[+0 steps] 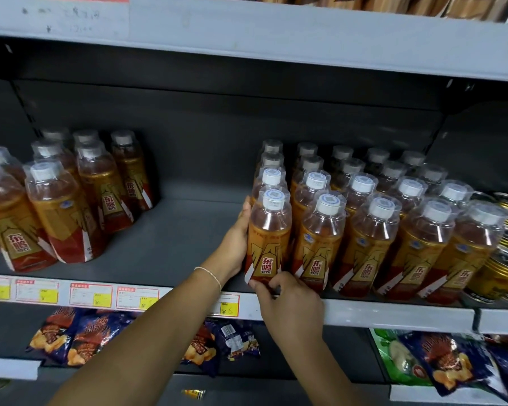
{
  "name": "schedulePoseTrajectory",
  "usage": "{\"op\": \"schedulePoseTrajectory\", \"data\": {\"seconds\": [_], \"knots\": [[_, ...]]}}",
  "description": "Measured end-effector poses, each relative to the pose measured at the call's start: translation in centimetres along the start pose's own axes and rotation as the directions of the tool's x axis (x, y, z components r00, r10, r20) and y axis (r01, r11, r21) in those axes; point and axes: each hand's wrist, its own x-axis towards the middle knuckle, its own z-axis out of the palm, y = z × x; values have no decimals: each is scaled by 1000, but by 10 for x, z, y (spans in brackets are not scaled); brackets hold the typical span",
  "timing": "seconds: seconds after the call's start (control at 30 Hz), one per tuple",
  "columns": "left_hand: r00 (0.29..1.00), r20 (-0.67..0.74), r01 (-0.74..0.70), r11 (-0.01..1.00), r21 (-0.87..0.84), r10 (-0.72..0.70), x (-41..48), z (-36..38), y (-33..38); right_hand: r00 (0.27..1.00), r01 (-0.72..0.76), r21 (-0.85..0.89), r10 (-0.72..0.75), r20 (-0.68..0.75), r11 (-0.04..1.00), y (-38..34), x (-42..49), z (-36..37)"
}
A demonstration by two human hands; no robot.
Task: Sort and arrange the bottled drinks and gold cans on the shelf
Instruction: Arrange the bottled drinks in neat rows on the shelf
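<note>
I am gripping one bottle (269, 235) at the shelf (393, 316) front edge: left hand (235, 241) wrapping its side, right hand (289, 301) pinching its base.

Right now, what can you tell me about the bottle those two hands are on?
The front bottle is clear plastic, with a white cap under a clear overcap, amber drink inside and a gold-and-red label with Chinese lettering. It stands upright at the front edge of the shelf, heading the leftmost row of the right-hand group. The left hand holds its side; the right hand pinches its base.
</note>
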Motion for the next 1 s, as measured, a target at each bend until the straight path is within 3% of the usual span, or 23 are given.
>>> {"op": "schedulePoseTrajectory", "data": {"seconds": [0.13,0.23,0.33,0.43,0.7,0.83,1.0], "knots": [[1000,-24,16,1000,-11,-17,-4,2,2,1000,-6,-42,6,9,999,-1,0,-2],[995,-88,51,998,44,-47,-8,4,7,989,-12,-126,30,142,992,-2,4,-6],[982,-189,61,980,188,-25,-12,3,8,979,-1,-166,34,199,986,-5,8,-11],[962,-257,19,921,390,89,-24,-4,11,979,39,-172,-3,202,984,-8,7,-14],[978,-94,-46,629,776,186,-56,-37,41,961,178,78,-190,202,981,-46,14,-1],[969,-40,-110,575,810,243,-74,-71,70,935,244,104,-262,237,964,-76,20,13],[932,-115,-95,536,839,344,-107,-132,103,905,296,159,-329,268,942,-127,23,39]]}}
